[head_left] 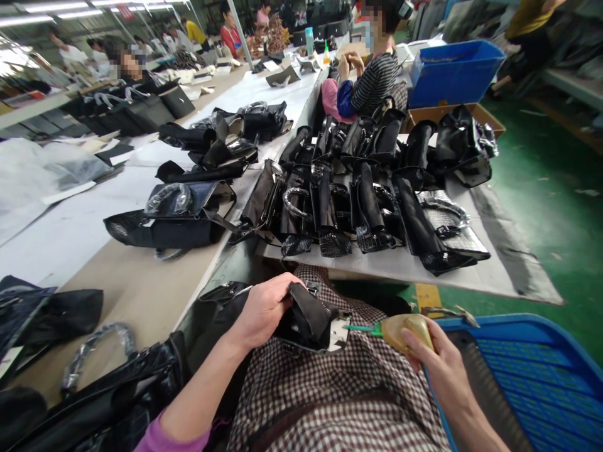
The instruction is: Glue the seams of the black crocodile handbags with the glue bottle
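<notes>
On my lap, over a checked apron [301, 395], lies a black handbag [308, 314] with its lining pulled out. My left hand [266, 307] is closed on the black fabric at the bag's upper edge. A pale patch [338, 331] shows on the bag's right end. My right hand [431, 351] grips a yellowish squeeze bottle [406, 331] with a long green nozzle [362, 328]. The nozzle's tip points left and is at the pale patch; whether it touches cannot be made out.
Several black handbags [370, 194] stand in rows on the table ahead. More bags [174, 213] lie on the left table. A blue basket [541, 370] is at my right. Beyond the rows sits a co-worker [377, 78] near a blue bin [455, 72].
</notes>
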A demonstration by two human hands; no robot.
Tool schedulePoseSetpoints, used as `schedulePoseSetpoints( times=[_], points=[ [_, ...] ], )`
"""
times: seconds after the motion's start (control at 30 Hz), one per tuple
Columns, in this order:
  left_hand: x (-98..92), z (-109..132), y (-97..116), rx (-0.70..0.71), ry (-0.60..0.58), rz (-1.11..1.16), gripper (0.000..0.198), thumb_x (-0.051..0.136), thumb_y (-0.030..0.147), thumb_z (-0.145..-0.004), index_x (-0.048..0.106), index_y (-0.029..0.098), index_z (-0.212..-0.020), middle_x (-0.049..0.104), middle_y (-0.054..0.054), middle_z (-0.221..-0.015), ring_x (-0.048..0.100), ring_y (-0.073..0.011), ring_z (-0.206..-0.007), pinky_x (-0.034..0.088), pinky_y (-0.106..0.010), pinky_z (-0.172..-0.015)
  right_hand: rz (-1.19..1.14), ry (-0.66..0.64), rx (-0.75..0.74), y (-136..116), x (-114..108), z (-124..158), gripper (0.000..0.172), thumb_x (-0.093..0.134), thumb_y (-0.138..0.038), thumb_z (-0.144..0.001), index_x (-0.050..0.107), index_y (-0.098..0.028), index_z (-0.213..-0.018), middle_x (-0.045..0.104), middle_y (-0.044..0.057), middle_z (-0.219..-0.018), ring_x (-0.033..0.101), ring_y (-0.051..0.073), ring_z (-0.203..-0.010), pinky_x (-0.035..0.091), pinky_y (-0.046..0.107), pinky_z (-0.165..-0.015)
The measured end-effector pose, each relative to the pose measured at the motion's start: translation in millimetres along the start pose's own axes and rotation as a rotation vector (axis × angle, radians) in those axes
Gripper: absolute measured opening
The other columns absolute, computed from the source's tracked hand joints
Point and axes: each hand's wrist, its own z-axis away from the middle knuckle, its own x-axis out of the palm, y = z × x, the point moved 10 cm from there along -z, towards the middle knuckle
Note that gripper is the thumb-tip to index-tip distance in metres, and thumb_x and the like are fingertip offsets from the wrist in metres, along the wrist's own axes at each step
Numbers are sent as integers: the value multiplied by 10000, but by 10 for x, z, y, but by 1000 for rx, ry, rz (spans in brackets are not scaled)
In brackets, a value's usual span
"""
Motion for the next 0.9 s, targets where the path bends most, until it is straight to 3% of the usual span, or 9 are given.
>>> schedulePoseSetpoints(
  times=[0.13,0.47,0.63,0.8,0.9],
  points=[
    [-23,108,9,6,40,5,262,458,123,-864,704,188,-926,731,-42,-983,676,-187,-940,521,-297,-863,-49,-2,-3,-86,83,73,480,781,-569,-810,652,-202,-1091,654,-10,-730,481,174,-488,380,284,-424],
    [-38,188,8,27,66,-1,252,471,119,-862,705,198,-915,733,-43,-974,679,-191,-935,529,-306,-871,-19,-33,-4,-109,2,135,502,783,-549,-808,655,-184,-1128,675,16,-782,500,178,-510,419,283,-426],
    [27,252,32,60,62,-30,232,488,127,-903,707,203,-920,730,-41,-961,682,-191,-911,534,-301,-835,121,-7,-29,-5,-107,20,593,791,-568,-782,615,-185,-1199,734,77,-998,672,296,-788,572,336,-613],
    [33,347,67,94,111,-47,222,497,107,-913,699,197,-926,734,-34,-953,684,-179,-883,539,-289,-806,179,90,-131,5,-214,-39,599,792,-560,-770,615,-201,-1217,721,72,-1091,673,330,-985,571,371,-831],
    [27,407,60,109,141,-44,216,504,90,-918,689,201,-936,733,-26,-954,686,-170,-885,541,-279,-808,218,84,-166,29,-237,-40,592,778,-571,-779,623,-208,-1220,705,74,-1127,666,333,-1001,560,384,-843]
  ],
)
